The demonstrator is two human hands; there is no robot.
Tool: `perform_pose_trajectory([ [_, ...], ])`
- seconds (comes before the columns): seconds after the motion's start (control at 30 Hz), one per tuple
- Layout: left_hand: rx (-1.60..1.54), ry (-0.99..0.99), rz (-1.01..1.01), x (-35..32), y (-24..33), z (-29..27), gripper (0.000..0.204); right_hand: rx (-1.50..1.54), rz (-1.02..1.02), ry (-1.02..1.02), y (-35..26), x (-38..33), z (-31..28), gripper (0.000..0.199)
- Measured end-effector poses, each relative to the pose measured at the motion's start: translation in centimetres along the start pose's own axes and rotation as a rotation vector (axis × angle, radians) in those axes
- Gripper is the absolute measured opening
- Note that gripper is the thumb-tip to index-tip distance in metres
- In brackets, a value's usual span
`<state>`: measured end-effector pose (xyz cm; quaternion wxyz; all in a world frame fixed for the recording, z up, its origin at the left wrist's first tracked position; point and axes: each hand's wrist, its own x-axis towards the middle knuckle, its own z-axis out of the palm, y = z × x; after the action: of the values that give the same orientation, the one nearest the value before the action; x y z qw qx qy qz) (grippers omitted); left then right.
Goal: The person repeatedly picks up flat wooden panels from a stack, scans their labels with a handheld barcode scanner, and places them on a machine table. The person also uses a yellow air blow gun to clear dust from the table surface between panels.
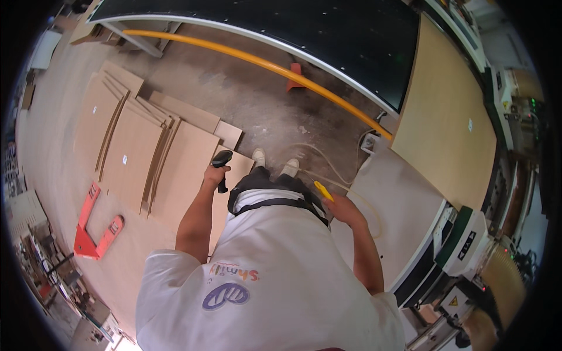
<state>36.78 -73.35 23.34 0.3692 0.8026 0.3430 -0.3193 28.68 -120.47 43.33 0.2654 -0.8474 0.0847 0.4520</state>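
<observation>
My left hand (214, 174) is closed around the grip of a black handheld barcode scanner (222, 158). Its wide head sticks up above my fingers, and the lower end of the grip shows beneath them. On the other side of my body, my right hand (346, 211) is closed on a slim yellow tool (322, 191), perhaps a utility knife. Only its front part shows; the rest is hidden in my fingers. Both hands hang at about waist height, apart from the boards and the machine. Left of the scanner lie stacks of light brown boards (190, 146).
A black-topped machine table (281, 35) with a yellow rail (246, 57) runs across the far side. One large board (448, 117) lies on the machine at right. A red pallet-truck fork (88, 243) stands at left. Hoses (328, 161) trail over the floor near my feet.
</observation>
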Motion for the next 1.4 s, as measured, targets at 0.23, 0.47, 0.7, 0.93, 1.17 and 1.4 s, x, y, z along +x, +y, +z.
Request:
perform_pose_trajectory([
  [0.23,0.032,-0.015,0.150,1.3,4.9,0.2,0.041,0.035,0.119,0.128,0.0,0.2,3.7,0.053],
  [0.47,0.144,-0.079,0.137,2.3,3.2,0.8,0.042,0.156,0.277,0.458,3.9,1.0,7.8,0.047],
  [0.7,0.140,-0.112,0.120,1.9,3.0,-0.1,0.026,0.209,0.343,0.695,5.7,0.5,10.9,0.045],
  [0.93,0.185,-0.117,0.188,1.6,6.0,-0.4,0.023,0.364,0.136,0.403,1.9,-1.9,7.6,0.048],
  [1.17,0.214,-0.155,0.208,3.3,5.5,0.6,0.047,0.378,0.103,0.382,-1.2,-2.4,4.9,0.051],
  [1.4,0.243,-0.138,0.247,5.1,2.2,0.2,0.056,0.446,0.006,0.526,-2.6,-4.4,4.8,0.049],
])
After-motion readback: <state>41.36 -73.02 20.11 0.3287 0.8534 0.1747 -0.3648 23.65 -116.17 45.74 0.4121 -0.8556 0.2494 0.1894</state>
